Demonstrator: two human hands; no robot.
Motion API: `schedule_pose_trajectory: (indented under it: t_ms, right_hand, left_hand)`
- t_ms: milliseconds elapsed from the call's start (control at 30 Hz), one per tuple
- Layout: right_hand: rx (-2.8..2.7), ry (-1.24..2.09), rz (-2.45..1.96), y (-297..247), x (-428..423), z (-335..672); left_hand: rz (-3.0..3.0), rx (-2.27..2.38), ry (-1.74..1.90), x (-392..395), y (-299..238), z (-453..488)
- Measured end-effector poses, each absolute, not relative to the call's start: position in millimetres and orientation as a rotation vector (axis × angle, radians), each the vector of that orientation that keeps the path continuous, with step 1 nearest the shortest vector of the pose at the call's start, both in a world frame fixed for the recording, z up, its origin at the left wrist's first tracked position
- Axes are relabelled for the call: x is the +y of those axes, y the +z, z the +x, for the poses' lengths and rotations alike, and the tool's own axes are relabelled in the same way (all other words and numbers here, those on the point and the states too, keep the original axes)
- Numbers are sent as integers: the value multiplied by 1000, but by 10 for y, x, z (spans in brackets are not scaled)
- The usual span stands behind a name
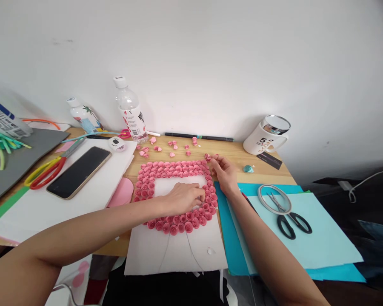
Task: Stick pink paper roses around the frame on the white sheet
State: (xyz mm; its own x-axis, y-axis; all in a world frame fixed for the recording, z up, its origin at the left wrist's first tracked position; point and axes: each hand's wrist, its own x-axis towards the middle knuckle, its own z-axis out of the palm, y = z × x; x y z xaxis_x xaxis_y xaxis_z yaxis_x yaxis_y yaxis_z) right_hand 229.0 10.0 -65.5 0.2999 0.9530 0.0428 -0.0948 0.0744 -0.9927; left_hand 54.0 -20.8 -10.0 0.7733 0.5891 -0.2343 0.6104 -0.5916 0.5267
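A white board (175,250) lies in front of me with a square frame of pink paper roses (166,168) stuck on it. My left hand (185,196) rests inside the frame near its right side, fingers curled and pinched at the roses there. My right hand (223,170) is at the frame's upper right corner, fingertips pinching a small pink rose (208,157). Several loose pink roses (158,148) lie scattered on the wooden table behind the frame.
Phone (79,171) and red-yellow scissors (46,169) on white paper at left. Two water bottles (130,109) and pens (199,137) by the wall. White mug (267,135), tape ring (274,199) and black scissors (290,221) on blue sheets at right.
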Motion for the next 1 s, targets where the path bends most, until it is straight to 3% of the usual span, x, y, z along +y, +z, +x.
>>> schedule_pose_trajectory:
  t_ms: [467,733,1000]
  right_hand:
    - [-937,977,-1165,-712,134,2311]
    - [-934,993,-1159,-695,127,2298]
    - [-949,985,-1189,-722,131,2311]
  left_hand:
    - [2728,713,-197,-215,-211,585]
    - [2530,526,-18,-141,-137,425]
    - [2420,544,-61,-118,-51,439]
